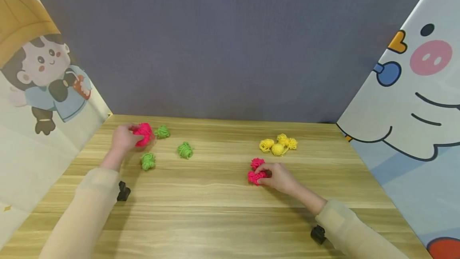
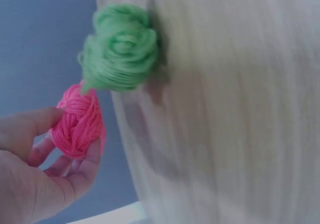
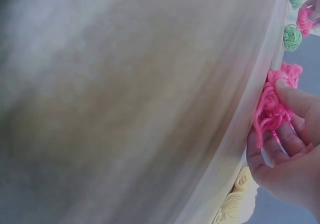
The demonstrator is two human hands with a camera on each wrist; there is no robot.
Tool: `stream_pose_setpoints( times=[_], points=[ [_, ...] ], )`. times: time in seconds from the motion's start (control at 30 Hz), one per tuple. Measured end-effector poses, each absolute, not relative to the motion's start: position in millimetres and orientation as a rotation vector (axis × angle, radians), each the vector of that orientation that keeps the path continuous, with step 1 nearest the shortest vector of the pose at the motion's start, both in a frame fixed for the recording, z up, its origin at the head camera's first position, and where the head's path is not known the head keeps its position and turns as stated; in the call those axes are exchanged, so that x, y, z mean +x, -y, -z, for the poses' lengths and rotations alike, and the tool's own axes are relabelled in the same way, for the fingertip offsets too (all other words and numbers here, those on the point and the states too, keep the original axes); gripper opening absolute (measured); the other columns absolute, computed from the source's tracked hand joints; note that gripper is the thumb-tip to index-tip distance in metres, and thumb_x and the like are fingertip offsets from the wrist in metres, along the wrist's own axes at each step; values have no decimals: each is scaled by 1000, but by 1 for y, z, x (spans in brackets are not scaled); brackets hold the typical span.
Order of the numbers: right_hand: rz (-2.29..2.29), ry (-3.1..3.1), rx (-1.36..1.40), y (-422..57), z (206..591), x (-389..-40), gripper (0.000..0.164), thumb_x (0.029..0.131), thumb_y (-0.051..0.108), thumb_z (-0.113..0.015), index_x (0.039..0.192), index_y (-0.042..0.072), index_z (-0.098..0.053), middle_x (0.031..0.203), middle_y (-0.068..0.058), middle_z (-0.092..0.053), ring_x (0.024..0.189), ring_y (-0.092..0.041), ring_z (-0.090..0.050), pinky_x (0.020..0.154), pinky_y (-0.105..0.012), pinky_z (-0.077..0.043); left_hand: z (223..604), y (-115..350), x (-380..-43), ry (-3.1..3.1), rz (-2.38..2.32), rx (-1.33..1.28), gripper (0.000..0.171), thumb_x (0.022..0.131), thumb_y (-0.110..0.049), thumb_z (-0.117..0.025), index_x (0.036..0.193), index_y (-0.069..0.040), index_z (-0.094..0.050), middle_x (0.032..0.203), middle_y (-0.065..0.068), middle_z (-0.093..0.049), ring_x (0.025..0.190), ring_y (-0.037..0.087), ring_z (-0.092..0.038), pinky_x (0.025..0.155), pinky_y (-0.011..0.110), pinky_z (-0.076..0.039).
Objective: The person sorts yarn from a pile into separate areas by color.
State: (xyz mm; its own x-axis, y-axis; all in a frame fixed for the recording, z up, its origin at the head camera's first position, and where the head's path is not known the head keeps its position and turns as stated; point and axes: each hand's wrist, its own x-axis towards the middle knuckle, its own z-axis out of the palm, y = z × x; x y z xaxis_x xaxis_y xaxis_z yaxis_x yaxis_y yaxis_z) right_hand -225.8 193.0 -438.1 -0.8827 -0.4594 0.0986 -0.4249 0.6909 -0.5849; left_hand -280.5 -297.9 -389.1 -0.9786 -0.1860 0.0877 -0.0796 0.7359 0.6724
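Observation:
At the far left of the table my left hand (image 1: 123, 138) pinches a bright pink yarn ball (image 1: 144, 134) between thumb and fingers. The left wrist view shows that pink yarn ball (image 2: 77, 124) in the fingertips, with a green yarn ball (image 2: 120, 49) close by. Right of centre, my right hand (image 1: 279, 177) holds another pink yarn ball (image 1: 254, 178) by thumb and fingers. A further pink yarn ball (image 1: 257, 163) lies just behind it, near the index finger. In the right wrist view a loose strand hangs from the pink yarn (image 3: 270, 106).
Green yarn balls lie about the left hand: one behind (image 1: 162, 132), one to the right (image 1: 185, 150), one in front (image 1: 147, 161). Several yellow yarn balls (image 1: 278, 149) cluster behind the right hand. A grey panel (image 1: 230, 51) closes the back of the wooden table (image 1: 201, 219); printed panels flank it.

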Motion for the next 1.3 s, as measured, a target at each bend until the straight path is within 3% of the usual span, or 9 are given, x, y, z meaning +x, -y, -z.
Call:
stream_pose_setpoints(
  times=[0.17,0.4,0.57,0.9,1.07,1.3],
  points=[
    [958,-2841,-770,-193,439,-227,18,75,11,-79,89,18,-70,100,-4,-70,98,-22,-63,83,-37,-53,377,290,-274,2747,1019,199,43,85,-6,-65,122,12,-53,121,34,-52,103,43,-52,83,49,-49],
    [967,-2848,-770,-193,440,-227,19,74,11,-79,88,18,-70,99,-4,-70,93,-18,-63,78,-34,-53,367,279,-267,2730,972,167,45,84,-11,-67,123,8,-55,118,30,-57,82,30,-56,61,28,-46],
    [979,-2866,-789,-194,441,-227,19,72,10,-80,87,18,-71,97,-4,-71,89,-15,-62,73,-29,-52,359,268,-259,2704,957,99,43,84,-11,-67,121,7,-57,112,29,-60,75,27,-59,52,23,-45],
    [961,-2854,-784,-194,439,-228,18,74,11,-79,89,17,-72,98,-5,-71,94,-21,-65,79,-34,-54,346,236,-244,2648,1021,5,38,83,-11,-69,116,5,-60,108,26,-63,87,34,-64,56,26,-52],
    [966,-2845,-774,-194,438,-229,17,74,11,-79,89,16,-73,96,-4,-72,90,-18,-65,74,-29,-53,348,213,-239,2625,1071,-66,38,82,-12,-70,116,4,-61,109,23,-63,90,33,-65,61,33,-56],
    [962,-2833,-750,-194,435,-230,16,74,13,-79,89,16,-74,93,-2,-72,85,-13,-63,70,-23,-51,349,178,-232,2614,1155,-129,37,81,-10,-73,114,3,-62,111,19,-60,92,31,-62,64,34,-57]
  ],
)
